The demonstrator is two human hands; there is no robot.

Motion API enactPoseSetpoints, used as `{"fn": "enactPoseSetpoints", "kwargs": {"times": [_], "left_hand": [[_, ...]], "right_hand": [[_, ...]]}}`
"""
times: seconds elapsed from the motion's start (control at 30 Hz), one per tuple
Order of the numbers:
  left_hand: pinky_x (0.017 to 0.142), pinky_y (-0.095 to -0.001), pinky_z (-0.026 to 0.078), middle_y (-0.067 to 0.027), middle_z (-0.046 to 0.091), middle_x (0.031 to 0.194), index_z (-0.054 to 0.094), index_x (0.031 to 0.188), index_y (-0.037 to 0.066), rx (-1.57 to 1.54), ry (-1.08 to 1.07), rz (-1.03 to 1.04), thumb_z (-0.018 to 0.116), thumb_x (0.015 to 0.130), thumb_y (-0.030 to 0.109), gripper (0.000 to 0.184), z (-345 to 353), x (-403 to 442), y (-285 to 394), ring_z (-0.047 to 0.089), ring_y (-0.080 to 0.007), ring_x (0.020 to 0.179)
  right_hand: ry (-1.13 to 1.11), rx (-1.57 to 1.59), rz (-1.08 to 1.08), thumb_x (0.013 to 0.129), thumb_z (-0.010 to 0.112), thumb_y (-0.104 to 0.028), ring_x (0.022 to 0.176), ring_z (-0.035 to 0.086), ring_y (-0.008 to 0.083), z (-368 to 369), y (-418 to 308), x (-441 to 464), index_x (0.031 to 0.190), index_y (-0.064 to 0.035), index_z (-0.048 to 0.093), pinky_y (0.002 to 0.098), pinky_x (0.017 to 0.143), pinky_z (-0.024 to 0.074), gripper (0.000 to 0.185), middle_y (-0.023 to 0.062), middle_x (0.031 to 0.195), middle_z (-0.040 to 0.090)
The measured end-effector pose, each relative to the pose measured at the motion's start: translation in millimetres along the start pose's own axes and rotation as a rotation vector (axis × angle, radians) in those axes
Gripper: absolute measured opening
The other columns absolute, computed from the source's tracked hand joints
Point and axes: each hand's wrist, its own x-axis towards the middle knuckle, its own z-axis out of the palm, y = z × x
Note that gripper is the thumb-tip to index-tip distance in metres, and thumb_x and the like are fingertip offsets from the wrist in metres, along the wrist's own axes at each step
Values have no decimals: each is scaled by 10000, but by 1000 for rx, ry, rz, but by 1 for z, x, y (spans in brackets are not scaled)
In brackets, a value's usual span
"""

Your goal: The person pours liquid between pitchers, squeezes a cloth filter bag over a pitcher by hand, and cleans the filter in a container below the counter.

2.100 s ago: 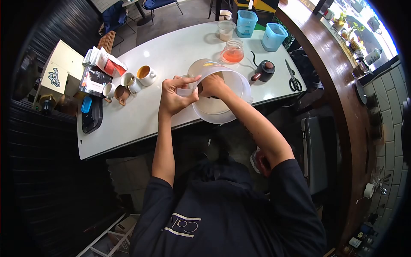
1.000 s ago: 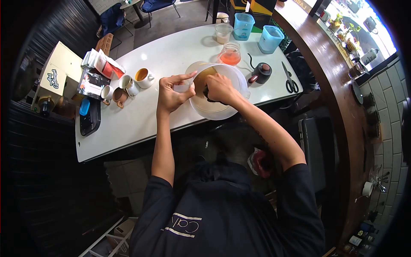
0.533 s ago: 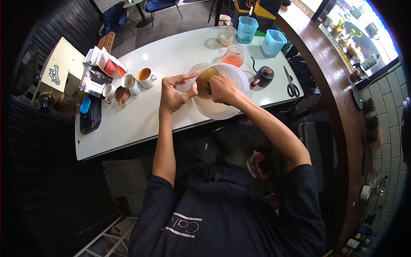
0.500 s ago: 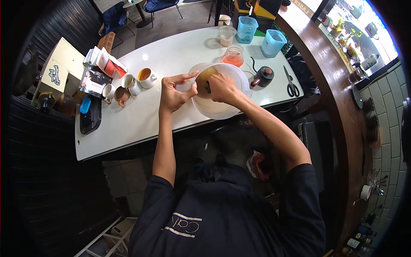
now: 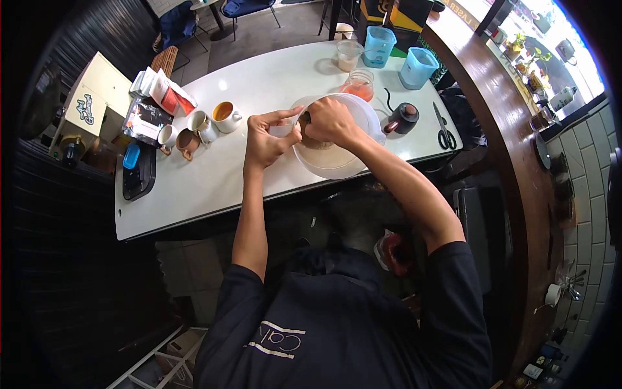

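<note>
A large translucent plastic container (image 5: pixel 334 162) is tilted over the near edge of the white table (image 5: pixel 220 175), with its mouth toward me. My left hand (image 5: pixel 272 137) grips this container by the handle on its left side. Inside the container's mouth is my right hand (image 5: pixel 328 120), its fingers closed round something dark that is mostly hidden. A brownish patch shows on the inner wall below those fingers. Behind the container stands a glass jar (image 5: pixel 359 86) with orange-red liquid. To the right is a dark kettle (image 5: pixel 403 118) with a thin spout.
Several mugs, one a white mug (image 5: pixel 226 117), stand at the left beside packets (image 5: pixel 170 92) and a black tray (image 5: pixel 139 178). Black scissors (image 5: pixel 444 129) lie at the right edge. Two blue pitchers, the nearer pitcher (image 5: pixel 418 68) included, and a clear cup (image 5: pixel 348 56) stand at the back.
My right hand has shifted left and slightly up within the container, toward its left wall. My left hand keeps its hold on the handle. The whole view has shifted slightly.
</note>
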Motion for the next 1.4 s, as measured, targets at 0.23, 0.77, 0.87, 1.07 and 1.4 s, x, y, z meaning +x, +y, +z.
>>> {"fn": "enactPoseSetpoints", "kwargs": {"times": [0.23,0.77,0.87,1.07,1.4], "left_hand": [[511,-173,343,94,530,585,721,1031,36,51,6,88,688,723,44,310,3,2,-6,402,16,524],[609,-206,409,55,613,645,732,1022,65,123,-17,86,705,682,79,341,11,2,5,444,-19,602],[615,-203,419,50,621,651,732,1022,66,108,-17,78,701,694,71,329,12,3,3,468,-12,596],[639,-199,449,21,659,668,730,1020,60,91,-44,49,695,716,52,306,13,1,4,535,-9,598],[687,-231,458,-31,708,794,728,1020,58,76,-20,27,706,701,82,321,9,2,-1,557,-28,653]], "right_hand": [[37,5,-25,604,640,-195,731,676,344,16,2,1,765,9,685,411,672,552,263,213,760,667],[52,154,-71,610,740,-46,860,663,368,28,40,-10,892,4,674,441,718,548,294,203,897,675],[3,82,19,610,738,-42,857,663,376,20,32,-14,892,9,674,438,708,551,294,199,892,675],[27,52,25,637,687,-86,827,676,346,24,30,-10,857,4,683,421,708,552,238,190,878,681],[44,40,68,650,648,-180,749,679,350,5,18,-10,780,8,697,414,677,551,234,202,802,682]]}}
